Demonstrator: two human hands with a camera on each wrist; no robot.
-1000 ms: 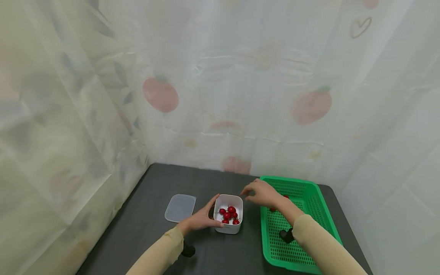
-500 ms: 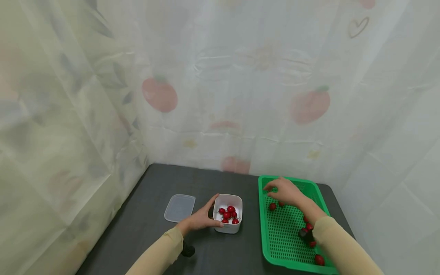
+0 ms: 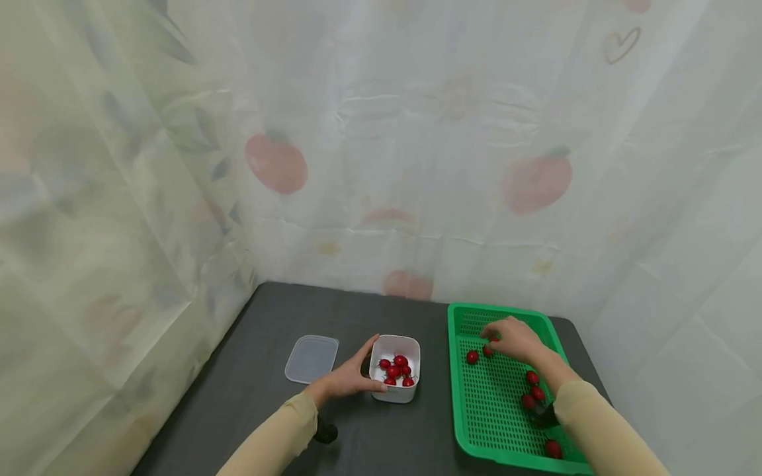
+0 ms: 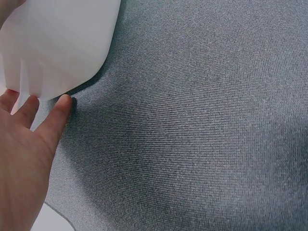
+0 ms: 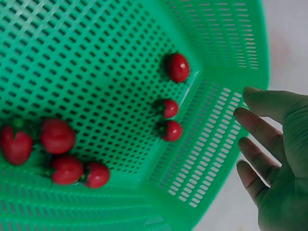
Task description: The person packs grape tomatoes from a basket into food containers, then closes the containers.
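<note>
On the table's middle stands a small white square plastic container [image 3: 397,395] with several red cherry tomatoes [image 3: 393,371] inside. My left hand [image 3: 347,379] grips it from the left, thumb at the front and fingers round the back; in the left wrist view fingertips [image 4: 63,102] touch its wall. Over the far end of a green plastic basket [image 3: 458,413] is my right hand [image 3: 516,340], fingers loosely bent and nothing held. In the right wrist view, three cherry tomatoes [image 5: 178,67] lie at the basket end near that hand [image 5: 284,154]; several more [image 5: 57,136] lie along one side.
A clear flat lid [image 3: 312,359] lies on the dark grey table [image 3: 351,311], left of the container. Light printed curtains [image 3: 381,165] hang behind and at both sides. The right forearm covers part of the basket's right side.
My right hand has moved right, from beside the container to over the basket, then lower toward the tomatoes at its far end. The left hand and container have stayed put.
</note>
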